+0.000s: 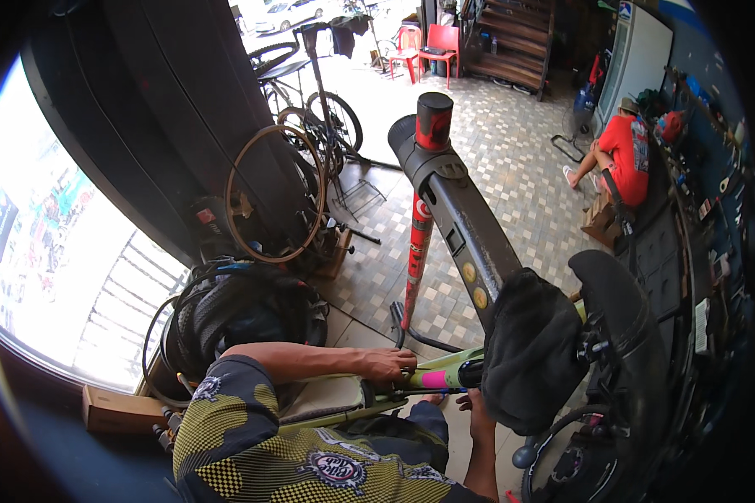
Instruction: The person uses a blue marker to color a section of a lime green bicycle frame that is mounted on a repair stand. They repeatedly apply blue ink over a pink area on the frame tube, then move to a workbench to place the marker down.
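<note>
Two bare hands are at one light-green bicycle frame (453, 375), which runs low across the near side of a red and black workstand (417, 260). The left hand (390, 365) lies on the frame's upper edge, left of the pink band (434, 380), its fingers bent; I cannot tell whether it grips the tube or something small. The right hand (478, 409) is just below the frame's lower edge, near a black section of tube, fingers partly curled; whether it holds anything I cannot tell. A black cloth (528, 352) hides the lower end of the workstand's sloping arm (470, 226).

At the tiled floor's (512, 159) right edge, well apart from the frame, a co-worker (625, 159) in red sits low. Near its far edge are two red plastic chairs (440, 39), left of some wooden steps (512, 38). Toward its left edge a tan wheel rim (229, 197) stands upright, with a heap of black tyres (235, 310) nearer and a cardboard box (124, 409) beyond the heap's left edge
</note>
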{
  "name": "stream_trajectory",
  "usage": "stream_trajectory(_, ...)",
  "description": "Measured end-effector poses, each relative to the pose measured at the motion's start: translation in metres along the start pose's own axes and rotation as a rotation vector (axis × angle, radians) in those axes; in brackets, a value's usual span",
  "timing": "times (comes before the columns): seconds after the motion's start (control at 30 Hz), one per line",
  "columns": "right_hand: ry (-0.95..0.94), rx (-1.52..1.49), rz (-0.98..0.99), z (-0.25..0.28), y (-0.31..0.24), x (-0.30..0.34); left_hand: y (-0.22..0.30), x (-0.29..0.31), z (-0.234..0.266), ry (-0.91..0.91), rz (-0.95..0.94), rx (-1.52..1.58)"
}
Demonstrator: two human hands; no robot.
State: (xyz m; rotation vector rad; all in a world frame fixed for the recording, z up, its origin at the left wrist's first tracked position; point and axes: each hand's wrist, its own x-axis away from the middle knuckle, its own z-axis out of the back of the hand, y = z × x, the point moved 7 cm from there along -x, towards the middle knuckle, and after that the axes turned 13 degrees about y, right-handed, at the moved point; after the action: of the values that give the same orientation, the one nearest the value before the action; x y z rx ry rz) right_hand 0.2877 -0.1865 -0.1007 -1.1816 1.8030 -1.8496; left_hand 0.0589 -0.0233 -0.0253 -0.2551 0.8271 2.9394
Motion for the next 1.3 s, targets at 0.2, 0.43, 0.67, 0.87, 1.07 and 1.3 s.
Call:
stream_trajectory(0.2,0.042,0.013,0.217,-0.035,-0.064,0.049,-0.005,-0.001,-0.007,0.007,-0.064,-0.031)
stream_trajectory(0.43,0.074,0.269,0.550,-0.094,-0.119,0.130,0.001,-0.005,-0.001,0.001,-0.127,-0.154)
stream_trajectory(0.67,-0.179,0.614,1.085,-0.174,-0.126,0.203,-0.001,-0.011,-0.012,-0.171,-0.143,-0.343)
stream_trajectory(0.87,-0.102,0.594,1.065,-0.173,-0.131,0.201,-0.013,-0.018,-0.019,-0.264,-0.030,-0.257)
stream_trajectory(1.07,0.225,0.181,0.614,-0.102,-0.114,0.120,-0.010,-0.020,-0.014,-0.154,-0.089,-0.270)
stream_trajectory(1.3,0.192,0.032,0.543,-0.077,-0.098,0.092,0.003,-0.021,0.000,-0.142,-0.076,-0.213)
